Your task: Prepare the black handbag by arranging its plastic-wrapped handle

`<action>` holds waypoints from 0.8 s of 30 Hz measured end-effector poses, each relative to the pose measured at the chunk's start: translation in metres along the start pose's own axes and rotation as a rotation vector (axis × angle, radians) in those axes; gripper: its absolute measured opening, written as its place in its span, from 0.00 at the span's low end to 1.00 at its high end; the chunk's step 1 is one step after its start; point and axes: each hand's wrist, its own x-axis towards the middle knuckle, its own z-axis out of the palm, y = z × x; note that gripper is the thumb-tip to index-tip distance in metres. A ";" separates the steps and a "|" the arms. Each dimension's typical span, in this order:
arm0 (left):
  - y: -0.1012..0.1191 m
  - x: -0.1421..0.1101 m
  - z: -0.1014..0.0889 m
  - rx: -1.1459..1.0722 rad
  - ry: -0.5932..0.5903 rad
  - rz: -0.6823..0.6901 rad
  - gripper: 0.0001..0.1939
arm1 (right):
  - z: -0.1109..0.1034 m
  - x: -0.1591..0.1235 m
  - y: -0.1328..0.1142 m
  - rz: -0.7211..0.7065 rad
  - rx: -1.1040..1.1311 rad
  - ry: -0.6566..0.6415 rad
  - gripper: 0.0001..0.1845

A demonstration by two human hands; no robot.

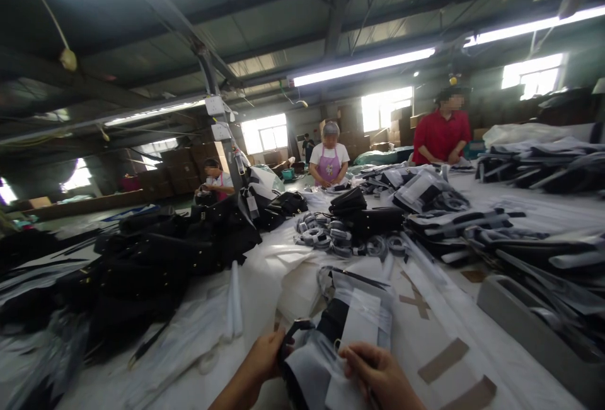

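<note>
I have the black bag (332, 317) on the near part of the surface (407, 342), between both hands. The left hand (268, 353) is curled round its dark strap (287, 352); the right hand (371, 369) is pinched nearly closed on what looks like a pale sheet (334, 390). A hard pull there could tear the clear wrap (386, 327) or shift the white card (362, 318), as the layers look loose. The long axis seems to run away from me, slanting right, strap end near-left.
</note>
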 end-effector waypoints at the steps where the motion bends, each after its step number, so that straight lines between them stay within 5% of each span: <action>1: 0.001 -0.005 0.003 -0.047 -0.024 -0.007 0.43 | -0.002 -0.001 0.004 -0.002 -0.010 0.008 0.33; 8: 0.042 -0.055 0.043 -0.243 -0.308 0.124 0.28 | -0.038 -0.032 0.013 0.034 -0.012 0.112 0.35; 13: 0.049 -0.071 0.087 -0.192 -0.528 0.141 0.28 | -0.059 -0.062 -0.022 -0.011 -0.086 0.133 0.33; 18: 0.048 -0.071 0.120 -0.128 -0.528 0.203 0.29 | -0.063 -0.082 -0.077 -0.070 -0.340 -0.038 0.25; 24: 0.051 -0.076 0.140 -0.100 -0.456 0.387 0.24 | -0.069 -0.091 -0.103 0.040 -0.392 -0.226 0.18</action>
